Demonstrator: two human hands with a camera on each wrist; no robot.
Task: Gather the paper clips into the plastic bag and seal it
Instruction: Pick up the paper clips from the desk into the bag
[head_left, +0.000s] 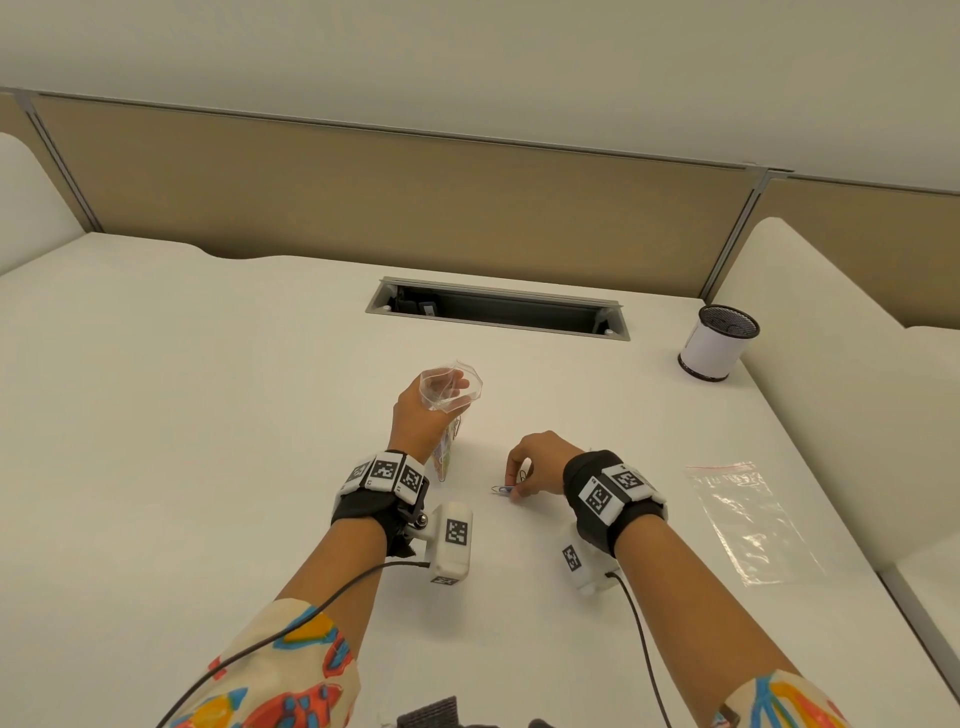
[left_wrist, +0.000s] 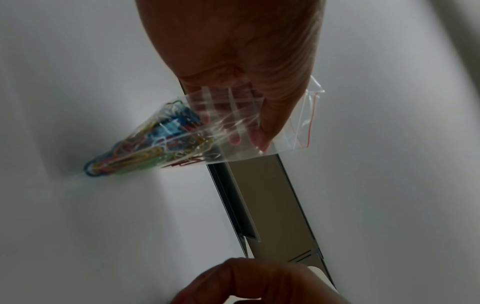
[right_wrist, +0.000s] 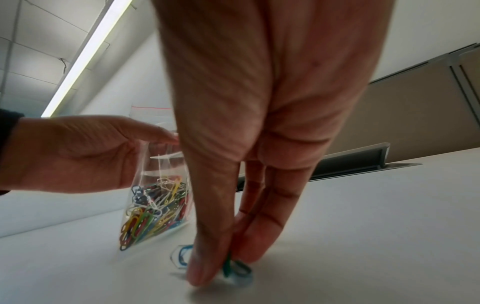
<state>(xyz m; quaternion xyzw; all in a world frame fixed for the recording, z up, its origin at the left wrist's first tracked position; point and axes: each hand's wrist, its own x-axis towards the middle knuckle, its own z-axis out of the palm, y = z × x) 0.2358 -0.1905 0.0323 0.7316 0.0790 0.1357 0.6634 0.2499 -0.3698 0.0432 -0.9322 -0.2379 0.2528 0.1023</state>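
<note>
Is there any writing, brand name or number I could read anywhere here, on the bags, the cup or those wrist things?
No readable words or numbers in any view.
Wrist bands: black-and-white square code patterns only, no letters.
Spare plastic bag: faint marks near its red strip, too blurred to read.
Held plastic bag of paper clips: no print visible.
Mesh cup: plain white band, no label.
Small label inside the desk's cable slot: too small to read.

My clear plastic bag (right_wrist: 158, 197) is standing open-mouthed on the desk, stuffed with colorful paper clips (right_wrist: 153, 214); a blue clip (right_wrist: 182, 255) and a green one (right_wrist: 228, 265) are still sitting loose beside it.
</note>
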